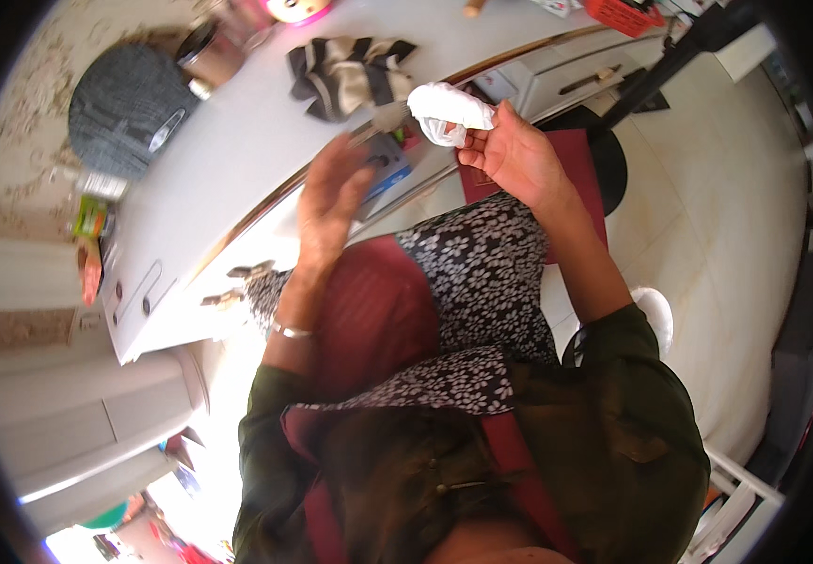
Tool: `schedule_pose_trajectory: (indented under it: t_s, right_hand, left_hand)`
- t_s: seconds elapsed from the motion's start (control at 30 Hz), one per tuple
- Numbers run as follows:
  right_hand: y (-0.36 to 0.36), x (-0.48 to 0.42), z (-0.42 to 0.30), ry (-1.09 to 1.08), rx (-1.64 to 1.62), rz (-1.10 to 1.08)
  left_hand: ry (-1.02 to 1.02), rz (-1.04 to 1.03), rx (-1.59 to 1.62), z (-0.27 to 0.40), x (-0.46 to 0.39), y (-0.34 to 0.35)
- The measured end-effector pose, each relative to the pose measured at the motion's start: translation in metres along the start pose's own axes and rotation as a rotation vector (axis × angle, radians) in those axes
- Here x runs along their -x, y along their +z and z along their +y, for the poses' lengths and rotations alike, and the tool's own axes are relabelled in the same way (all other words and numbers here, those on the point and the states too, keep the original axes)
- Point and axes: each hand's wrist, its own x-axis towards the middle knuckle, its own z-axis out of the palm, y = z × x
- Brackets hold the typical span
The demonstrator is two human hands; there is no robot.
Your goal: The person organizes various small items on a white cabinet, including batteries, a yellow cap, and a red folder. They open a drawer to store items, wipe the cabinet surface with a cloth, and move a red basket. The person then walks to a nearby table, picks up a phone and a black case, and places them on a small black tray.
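My right hand (pixel 515 158) grips the lower right end of a white wrapped bundle (pixel 452 106), its covering crumpled like thin plastic or tissue. What the bundle contains is hidden. To its left, my left hand (pixel 336 190) is raised, blurred, with its fingers apart and nothing seen in it. Just beyond the hands, a crumpled black, beige and white striped cloth (pixel 350 77) lies on the white tabletop (pixel 237 148). A floral apron (pixel 477 261) with dark red parts covers my lap.
An open drawer or shelf below the table edge holds a blue box (pixel 388 169). A dark grey cap (pixel 128 109), a jar (pixel 210 53) and eyeglasses (pixel 142 296) rest on the tabletop. A black pole (pixel 660 70) rises at the right, near a dark red flat item (pixel 582 190).
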Motion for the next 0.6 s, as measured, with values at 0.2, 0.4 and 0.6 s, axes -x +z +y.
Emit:
schedule_pose_trajectory:
  t_s: [0.2,0.4,0.6]
  right_hand:
    - [0.068,-0.009,0.035,0.131,0.611,0.124]
    - [0.087,-0.018,0.062,0.036,0.815,0.159]
    - [0.094,-0.020,0.076,0.061,0.741,0.119]
  left_hand:
    - [0.104,-0.064,0.117,0.010,-0.007,0.013]
    - [-0.092,0.126,0.274,0.010,0.009,0.000]
    - [-0.158,0.209,0.591,0.014,0.011,-0.011]
